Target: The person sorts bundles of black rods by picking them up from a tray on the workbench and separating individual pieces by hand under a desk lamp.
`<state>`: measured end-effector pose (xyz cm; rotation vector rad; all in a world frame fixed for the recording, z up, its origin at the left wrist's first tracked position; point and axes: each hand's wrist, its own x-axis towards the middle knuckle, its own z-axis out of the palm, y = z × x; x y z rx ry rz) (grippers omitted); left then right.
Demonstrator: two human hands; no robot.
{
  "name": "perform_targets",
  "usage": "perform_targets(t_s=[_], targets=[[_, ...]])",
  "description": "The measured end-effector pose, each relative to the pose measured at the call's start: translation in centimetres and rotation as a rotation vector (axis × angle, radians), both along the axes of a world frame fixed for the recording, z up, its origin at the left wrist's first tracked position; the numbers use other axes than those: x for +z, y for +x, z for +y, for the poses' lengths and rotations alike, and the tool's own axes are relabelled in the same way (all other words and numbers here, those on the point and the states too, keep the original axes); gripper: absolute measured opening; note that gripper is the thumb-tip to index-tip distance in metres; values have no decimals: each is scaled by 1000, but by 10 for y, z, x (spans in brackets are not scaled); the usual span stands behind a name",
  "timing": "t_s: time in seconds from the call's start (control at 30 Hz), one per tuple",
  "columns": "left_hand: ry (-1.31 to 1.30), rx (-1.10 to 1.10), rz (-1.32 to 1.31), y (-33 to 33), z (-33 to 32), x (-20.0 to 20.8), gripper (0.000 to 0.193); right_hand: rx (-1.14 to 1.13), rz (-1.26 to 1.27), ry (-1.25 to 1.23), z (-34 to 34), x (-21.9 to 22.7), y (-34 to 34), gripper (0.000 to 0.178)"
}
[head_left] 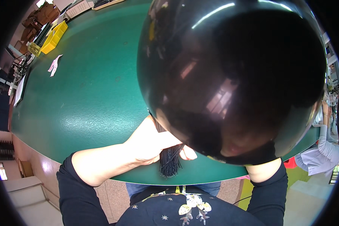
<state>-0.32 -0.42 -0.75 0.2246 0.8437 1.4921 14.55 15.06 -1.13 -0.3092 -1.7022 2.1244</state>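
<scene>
A bundle of thin black strands (170,162), like wires or cable ties, is in my left hand (150,140). The fingers are wrapped round it, and its loose ends hang down below the hand near the table's front edge. A large, glossy black, rounded object (229,86) fills the right half of the view, very near. Behind it the upper part of the bundle is hidden. My right forearm (265,171) comes up from the lower right and passes behind this dark object, so my right hand and its fingers are hidden.
The green table (90,86) spreads out under my hands. At its far left stands a yellow bin (54,37), with a scrap of paper (55,65) nearer. Cables (20,67) lie at the left edge. A person in light clothing (320,150) is at the far right.
</scene>
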Motion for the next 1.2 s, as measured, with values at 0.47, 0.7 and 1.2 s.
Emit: perform_targets(t_s=[0.47, 0.7, 1.2], targets=[[-30, -93, 34, 0, 0, 5, 11, 20, -15, -36, 1, 4, -15, 27], [15, -102, 65, 3, 3, 9, 9, 27, -22, -53, 3, 4, -17, 27], [40, -59, 21, 2, 1, -3, 10, 48, -34, -92, 4, 6, -19, 28]])
